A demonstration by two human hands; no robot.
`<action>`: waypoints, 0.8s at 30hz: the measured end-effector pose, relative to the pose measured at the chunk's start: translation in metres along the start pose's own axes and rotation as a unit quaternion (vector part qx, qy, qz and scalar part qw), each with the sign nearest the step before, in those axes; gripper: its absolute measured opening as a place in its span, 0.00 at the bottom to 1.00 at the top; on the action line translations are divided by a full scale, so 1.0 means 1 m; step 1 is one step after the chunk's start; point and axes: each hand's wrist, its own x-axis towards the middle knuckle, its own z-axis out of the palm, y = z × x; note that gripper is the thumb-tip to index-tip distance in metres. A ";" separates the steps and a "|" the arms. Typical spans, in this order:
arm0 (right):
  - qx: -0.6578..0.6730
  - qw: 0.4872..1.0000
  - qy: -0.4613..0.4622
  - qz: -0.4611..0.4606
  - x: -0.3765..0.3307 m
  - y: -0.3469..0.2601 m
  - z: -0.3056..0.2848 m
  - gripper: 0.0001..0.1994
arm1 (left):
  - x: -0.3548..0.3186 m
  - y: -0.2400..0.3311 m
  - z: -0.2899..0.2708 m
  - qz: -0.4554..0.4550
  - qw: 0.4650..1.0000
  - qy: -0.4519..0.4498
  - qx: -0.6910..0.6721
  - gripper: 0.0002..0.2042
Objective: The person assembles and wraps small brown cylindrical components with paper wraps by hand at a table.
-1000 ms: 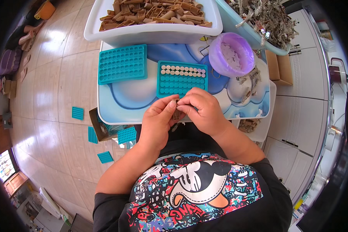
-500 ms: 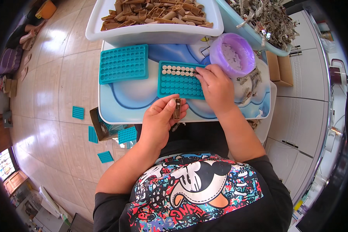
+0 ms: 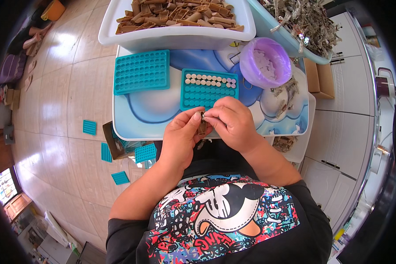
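Brown casing point(image 3: 203, 128): elongated, gripped at the near edge of the blue-and-white table point(image 3: 150, 111). Left hand point(image 3: 185, 125): thumb and fingers pinching the casing. Right hand point(image 3: 231, 119): thumb and forefinger pinched together over a small pale piece point(image 3: 203, 115) at the casing's upper end; its shape is too small to tell.

Just beyond the hands: teal cavity tray point(image 3: 193, 102), white discs point(image 3: 202, 79) filling most of its two far rows, gap toward the right. Left of it: second teal tray point(image 3: 141, 72). Right: purple bowl point(image 3: 247, 66) holding white pieces point(image 3: 264, 64). Farther out: white bin point(image 3: 180, 34) heaped with brown casings point(image 3: 185, 15); pale-blue basin point(image 3: 280, 37) of greyish scraps point(image 3: 303, 20). Floor, left: small teal trays point(image 3: 89, 127) near a cardboard box point(image 3: 112, 141).
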 end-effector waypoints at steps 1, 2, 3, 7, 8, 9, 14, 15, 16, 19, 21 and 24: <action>-0.002 1.000 -0.004 -0.004 -0.001 0.000 0.000 0.05 | 0.000 0.000 0.000 0.000 1.000 0.000 -0.001 0.13; -0.002 1.000 -0.004 -0.005 -0.001 0.000 0.000 0.05 | 0.000 0.000 -0.001 0.000 1.000 0.001 -0.001 0.13; 0.007 1.000 -0.006 -0.010 0.000 0.002 -0.002 0.05 | 0.001 -0.001 -0.002 0.002 1.000 -0.004 -0.002 0.13; -0.112 0.992 0.048 0.041 0.005 0.016 -0.010 0.05 | -0.001 0.002 0.001 -0.006 1.000 0.004 0.005 0.12; -0.155 0.985 0.066 0.048 0.007 0.026 -0.010 0.06 | -0.001 0.003 0.002 -0.006 1.000 0.003 0.005 0.12; -0.156 0.984 0.066 0.048 0.008 0.033 -0.010 0.06 | -0.002 0.003 0.002 -0.007 1.000 0.005 0.010 0.12; -0.264 0.962 0.062 0.040 0.008 0.043 -0.009 0.06 | -0.003 0.005 0.005 -0.011 1.000 0.009 0.019 0.13; -0.263 0.962 0.061 0.040 0.008 0.042 -0.009 0.06 | -0.003 0.004 0.005 -0.006 1.000 0.006 0.026 0.13; -0.227 0.971 0.068 0.033 0.008 0.038 -0.009 0.05 | -0.003 0.004 0.005 -0.002 0.999 0.003 0.033 0.14; -0.112 0.992 0.050 0.034 0.008 0.018 -0.009 0.05 | -0.001 0.002 0.001 -0.002 1.000 -0.001 0.027 0.14; -0.035 0.998 0.027 0.042 0.005 0.006 -0.006 0.06 | 0.000 0.002 0.000 -0.002 1.000 -0.004 0.016 0.13; 0.008 1.000 0.012 0.024 0.002 -0.002 0.000 0.06 | 0.001 0.000 -0.001 -0.002 1.000 -0.009 0.003 0.12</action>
